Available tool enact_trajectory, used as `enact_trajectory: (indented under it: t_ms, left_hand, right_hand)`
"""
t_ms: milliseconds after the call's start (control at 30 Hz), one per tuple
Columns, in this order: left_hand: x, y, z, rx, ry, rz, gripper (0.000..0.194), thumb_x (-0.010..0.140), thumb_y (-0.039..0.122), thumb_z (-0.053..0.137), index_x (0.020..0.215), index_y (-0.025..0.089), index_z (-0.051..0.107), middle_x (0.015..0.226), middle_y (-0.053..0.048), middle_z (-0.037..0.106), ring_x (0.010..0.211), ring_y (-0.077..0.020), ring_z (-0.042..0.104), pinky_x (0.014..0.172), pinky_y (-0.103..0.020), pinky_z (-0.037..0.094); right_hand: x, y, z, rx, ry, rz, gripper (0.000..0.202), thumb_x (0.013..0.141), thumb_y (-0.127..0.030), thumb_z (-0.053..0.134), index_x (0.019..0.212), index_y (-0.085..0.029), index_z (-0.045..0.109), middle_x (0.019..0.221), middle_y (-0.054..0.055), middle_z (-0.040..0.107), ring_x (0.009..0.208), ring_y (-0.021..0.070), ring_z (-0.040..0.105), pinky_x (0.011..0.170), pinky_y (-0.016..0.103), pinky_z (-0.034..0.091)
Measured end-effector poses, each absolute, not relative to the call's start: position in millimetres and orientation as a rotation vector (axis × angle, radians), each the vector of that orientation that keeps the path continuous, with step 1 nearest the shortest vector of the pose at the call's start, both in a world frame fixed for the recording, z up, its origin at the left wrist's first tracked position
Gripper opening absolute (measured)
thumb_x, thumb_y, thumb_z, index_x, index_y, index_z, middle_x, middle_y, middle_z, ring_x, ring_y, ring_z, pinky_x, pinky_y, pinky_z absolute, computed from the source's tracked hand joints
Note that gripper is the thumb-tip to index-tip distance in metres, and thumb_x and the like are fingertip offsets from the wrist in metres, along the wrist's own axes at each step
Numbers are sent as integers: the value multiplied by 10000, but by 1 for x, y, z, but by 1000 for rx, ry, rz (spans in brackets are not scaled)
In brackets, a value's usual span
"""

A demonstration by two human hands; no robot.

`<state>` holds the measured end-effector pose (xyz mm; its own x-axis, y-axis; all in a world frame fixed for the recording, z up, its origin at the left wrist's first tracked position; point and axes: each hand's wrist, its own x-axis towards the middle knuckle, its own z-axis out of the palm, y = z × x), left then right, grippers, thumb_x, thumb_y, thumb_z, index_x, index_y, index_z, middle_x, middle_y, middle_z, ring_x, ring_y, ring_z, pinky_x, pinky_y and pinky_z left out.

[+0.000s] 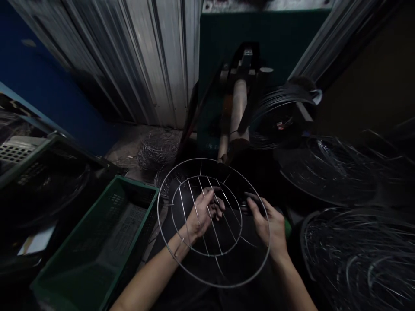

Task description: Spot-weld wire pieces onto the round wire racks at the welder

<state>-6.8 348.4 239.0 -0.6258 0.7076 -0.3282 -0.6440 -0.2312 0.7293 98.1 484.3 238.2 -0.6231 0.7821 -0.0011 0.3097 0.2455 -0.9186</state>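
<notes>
A round wire rack point(216, 255) spans the middle of the head view, with a large outer ring, a smaller inner ring and several thin parallel bars. Behind its bars is my left hand point(207, 209), fingers curled; whatever is in them, if anything, I cannot make out. The left forearm passes under the outer ring. My right hand point(270, 220) is closed at the rack's right rim, thumb on the inner side and fingers partly hidden. The rack's far edge lies close to the tip of a machine's rod point(223, 149); I cannot tell if they touch.
A green machine point(214, 39) with thick metal arms stands ahead. A green plastic crate point(84, 255) sits at left, near tangled wire point(158, 149) on the floor. A wire coil point(282, 99) hangs right of the machine. Bins of wire pieces point(359, 255) stand at right.
</notes>
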Motion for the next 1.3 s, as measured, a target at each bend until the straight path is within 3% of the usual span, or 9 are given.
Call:
enact_trajectory:
  t_ms: [167, 367, 600, 733, 900, 1033, 1133, 1300]
  left_hand:
    - [-14, 358, 266, -11, 1164, 1833, 256, 877, 402, 443, 991, 173, 467, 547, -5, 590, 383, -94, 496, 373, -159, 339]
    - [-19, 362, 278, -110, 1070, 1765, 254, 913, 402, 403, 949, 162, 481, 544, -13, 602, 376, -94, 521, 386, -161, 370]
    - [-23, 360, 286, 7, 833, 1816, 205, 848, 324, 570, 916, 131, 555, 648, -51, 655, 481, -110, 595, 454, -185, 448]
    - [-29, 362, 284, 22, 814, 1783, 172, 869, 280, 511, 918, 123, 557, 653, -49, 649, 483, -106, 593, 458, -188, 455]
    - [-46, 369, 262, 256, 922, 1819, 272, 865, 361, 492, 1021, 142, 534, 600, -27, 629, 418, -96, 550, 388, -161, 392]
    - [-50, 366, 240, 278, 968, 1814, 346, 806, 471, 563, 952, 160, 522, 561, -2, 610, 385, -84, 524, 370, -147, 369]
    - [-47, 367, 231, 304, 1014, 1779, 379, 789, 513, 566, 930, 167, 504, 528, 4, 604, 357, -85, 505, 360, -149, 361]
    - [-42, 372, 232, 383, 1072, 1785, 341, 816, 494, 517, 908, 168, 483, 514, 6, 599, 321, -88, 483, 334, -154, 336]
  right_hand:
    - [93, 497, 242, -940, -2090, 1486, 412, 786, -528, 601, 1046, -219, 681, 856, 52, 711, 660, 189, 665, 632, 311, 545]
    - [90, 504, 238, -902, -2060, 1543, 422, 768, -527, 623, 1001, -182, 690, 716, 35, 675, 588, 170, 631, 547, 286, 527]
    - [86, 511, 251, -880, -2008, 1492, 429, 743, -533, 632, 983, -180, 681, 768, 46, 673, 612, 163, 621, 550, 276, 515]
    - [82, 505, 267, -835, -2037, 1318, 375, 771, -502, 607, 965, -194, 693, 800, 50, 684, 658, 169, 637, 593, 277, 525]
    - [88, 504, 264, -766, -2016, 1384, 375, 789, -471, 613, 1062, -220, 667, 907, 62, 696, 728, 184, 666, 637, 297, 553]
    - [86, 523, 244, -662, -1952, 1732, 429, 762, -451, 663, 1115, -209, 638, 979, 76, 688, 765, 196, 680, 710, 358, 572]
    - [64, 537, 237, -671, -1884, 1720, 455, 750, -445, 678, 1127, -196, 626, 989, 74, 683, 829, 205, 674, 747, 373, 565]
    - [20, 536, 242, -597, -2014, 1600, 329, 673, -435, 724, 900, -198, 698, 855, 28, 693, 760, 177, 641, 713, 317, 531]
